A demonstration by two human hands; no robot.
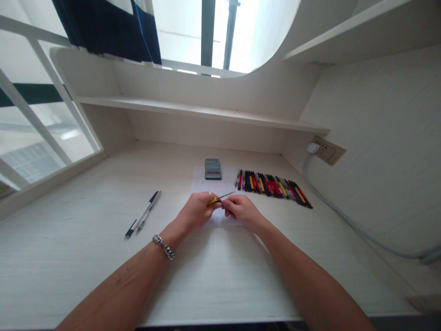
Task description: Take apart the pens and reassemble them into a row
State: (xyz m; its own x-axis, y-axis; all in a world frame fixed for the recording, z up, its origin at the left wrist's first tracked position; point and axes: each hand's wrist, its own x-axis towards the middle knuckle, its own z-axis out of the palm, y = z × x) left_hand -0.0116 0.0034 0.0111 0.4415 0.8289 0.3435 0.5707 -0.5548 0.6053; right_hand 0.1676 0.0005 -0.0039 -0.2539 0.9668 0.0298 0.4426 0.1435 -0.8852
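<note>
Over a white sheet of paper (224, 219) my two hands meet near the middle of the desk. My left hand (200, 208) is closed around a yellow pen barrel (213, 200). A thin dark rod, perhaps a refill, points from it to the upper right, above my right fingers. My right hand (243, 209) is pinched beside the barrel's end, close to a small dark piece; what its fingertips grip is too small to name. Beyond the hands lies a dark flat case (212, 169) with a grey-blue face.
On the right, several red, black, yellow, blue and clear pens (272, 185) lie in a row. Two pens, one a clear pen (149, 212), lie at left. A shelf (200, 110) spans the back. A cable (339, 211) runs from the wall socket (329, 151).
</note>
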